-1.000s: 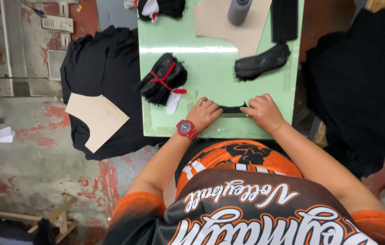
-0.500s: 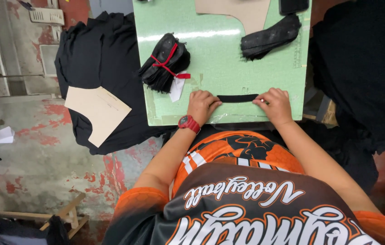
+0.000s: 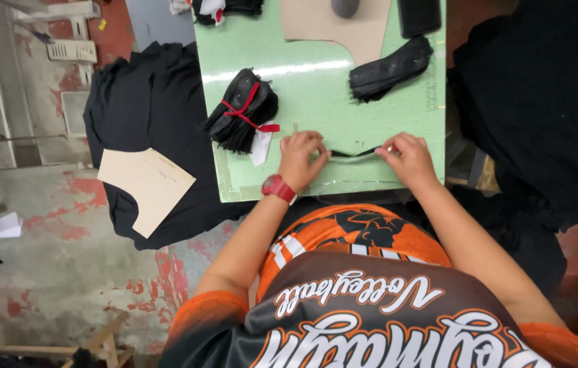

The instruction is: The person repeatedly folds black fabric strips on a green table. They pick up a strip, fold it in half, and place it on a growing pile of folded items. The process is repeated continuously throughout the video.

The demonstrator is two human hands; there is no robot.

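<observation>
Green table [image 3: 316,88] | left hand [image 3: 300,158] grip pinched on black strip [image 3: 356,152] end | right hand [image 3: 408,158] grip pinched on other end

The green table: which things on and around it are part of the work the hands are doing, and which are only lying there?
In use:
- narrow black fabric strip, stretched between both hands
- left hand, with red watch
- right hand
- green table

Lying about:
- black bundle tied with red band
- loose black pile
- tan pattern on the table
- tan pattern on black cloth
</observation>
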